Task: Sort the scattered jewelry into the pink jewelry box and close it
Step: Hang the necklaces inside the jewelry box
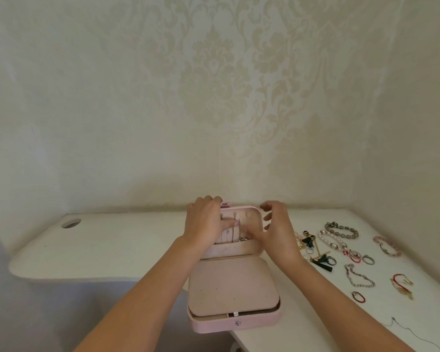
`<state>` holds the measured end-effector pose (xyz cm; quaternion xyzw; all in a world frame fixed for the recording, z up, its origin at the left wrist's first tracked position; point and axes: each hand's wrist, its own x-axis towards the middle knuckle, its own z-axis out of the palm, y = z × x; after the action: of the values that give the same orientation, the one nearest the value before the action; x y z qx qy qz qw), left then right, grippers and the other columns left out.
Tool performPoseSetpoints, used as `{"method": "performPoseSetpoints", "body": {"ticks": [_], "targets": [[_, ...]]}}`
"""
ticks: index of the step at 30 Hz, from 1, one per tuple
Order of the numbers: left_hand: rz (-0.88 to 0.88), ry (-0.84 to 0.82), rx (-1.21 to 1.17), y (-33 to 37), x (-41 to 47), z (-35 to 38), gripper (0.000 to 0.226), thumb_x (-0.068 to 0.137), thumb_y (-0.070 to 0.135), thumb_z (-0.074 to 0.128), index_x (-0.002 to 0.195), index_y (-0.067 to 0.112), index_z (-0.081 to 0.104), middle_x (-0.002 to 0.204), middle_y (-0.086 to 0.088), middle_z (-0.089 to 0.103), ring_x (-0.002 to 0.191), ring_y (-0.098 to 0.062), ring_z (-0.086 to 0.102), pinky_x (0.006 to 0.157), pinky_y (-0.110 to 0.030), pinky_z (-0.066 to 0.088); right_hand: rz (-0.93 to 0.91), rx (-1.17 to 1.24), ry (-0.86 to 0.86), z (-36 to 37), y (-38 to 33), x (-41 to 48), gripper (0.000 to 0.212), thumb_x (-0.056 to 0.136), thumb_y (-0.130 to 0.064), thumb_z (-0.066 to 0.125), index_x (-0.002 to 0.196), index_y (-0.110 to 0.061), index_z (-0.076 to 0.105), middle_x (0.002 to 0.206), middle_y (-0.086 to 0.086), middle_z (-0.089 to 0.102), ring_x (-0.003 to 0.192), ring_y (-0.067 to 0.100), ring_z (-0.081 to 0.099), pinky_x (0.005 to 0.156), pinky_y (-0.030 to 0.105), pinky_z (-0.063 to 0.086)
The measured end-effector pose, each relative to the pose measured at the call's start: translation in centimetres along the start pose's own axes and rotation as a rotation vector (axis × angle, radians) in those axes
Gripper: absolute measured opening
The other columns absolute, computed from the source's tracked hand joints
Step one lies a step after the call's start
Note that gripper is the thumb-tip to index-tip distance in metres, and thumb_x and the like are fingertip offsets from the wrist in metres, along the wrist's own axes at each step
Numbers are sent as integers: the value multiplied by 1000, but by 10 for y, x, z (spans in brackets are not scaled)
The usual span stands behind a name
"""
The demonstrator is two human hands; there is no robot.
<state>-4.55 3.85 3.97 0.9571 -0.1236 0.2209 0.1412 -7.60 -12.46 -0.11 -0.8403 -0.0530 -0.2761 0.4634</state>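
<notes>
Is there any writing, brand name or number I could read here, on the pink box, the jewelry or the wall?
No readable text anywhere.
Pink jewelry box: only a plain metal snap, no logo visible.
Wallpaper: floral pattern, no letters.
Bracelets: too small to show any engraving.

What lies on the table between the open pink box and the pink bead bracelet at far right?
Head view: tassel earrings, a pearl bracelet and a grey bead bracelet; not bare.
</notes>
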Motion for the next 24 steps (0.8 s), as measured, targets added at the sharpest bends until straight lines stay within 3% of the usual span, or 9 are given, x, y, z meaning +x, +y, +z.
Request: {"method": "performPoseSetpoints", "body": {"ticks": [2,4,6,9,12,15,19,24], "targets": [[-16,20,21,-1,-2,-1,50,77,57,65,104,15,59,98,-2,60,96,-23,54,71,-28,30,-109,-112,58,-7,-5,-1,32,77,-24,75,100,-17,55,89,-9,50,74,3,47,62,12,36],[-31,38,34,0,-4,-2,49,78,55,64,104,15,59,98,-3,61,95,-23,54,70,-28,31,-89,-202,-73,-11,-9,-3,19,80,-31,71,91,-21,60,72,-10,52,64,5,49,58,20,35],[-37,45,46,1,-6,-2,49,79,55,64,107,16,60,99,-2,61,95,-23,54,72,-28,32,-9,-291,-231,-10,-8,-8,23,79,-39,70,94,-24,61,66,-11,50,66,11,52,57,24,35],[-31,73,53,3,-10,-2,51,79,57,62,111,18,60,101,-1,62,96,-22,54,73,-28,32,16,-350,-275,-8,-6,-12,25,79,-39,69,96,-21,64,63,-14,45,70,12,50,52,21,30],[-33,107,61,4,-14,-2,49,79,57,62,112,20,60,102,1,62,97,-21,54,73,-28,29,6,-357,-281,-7,-7,-14,23,80,-36,67,96,-20,65,64,-15,47,71,13,52,53,20,33],[-31,121,60,7,-19,-4,48,79,57,61,111,21,61,103,1,63,98,-21,54,73,-28,28,24,-356,-347,-1,-10,-21,22,79,-33,66,93,-17,68,76,-5,60,78,18,59,64,28,45],[-33,136,66,11,-25,-6,46,81,55,61,112,20,60,106,1,62,100,-22,53,75,-28,27,-56,-471,-342,7,-16,-30,24,82,-35,61,93,-15,66,84,4,66,83,25,61,65,29,42],[-40,163,75,12,-29,-7,44,81,55,60,109,21,60,102,1,62,98,-22,53,74,-29,26,-191,-528,-255,11,-25,-37,27,86,-27,56,110,-17,52,92,3,66,84,29,62,60,29,33]]}}
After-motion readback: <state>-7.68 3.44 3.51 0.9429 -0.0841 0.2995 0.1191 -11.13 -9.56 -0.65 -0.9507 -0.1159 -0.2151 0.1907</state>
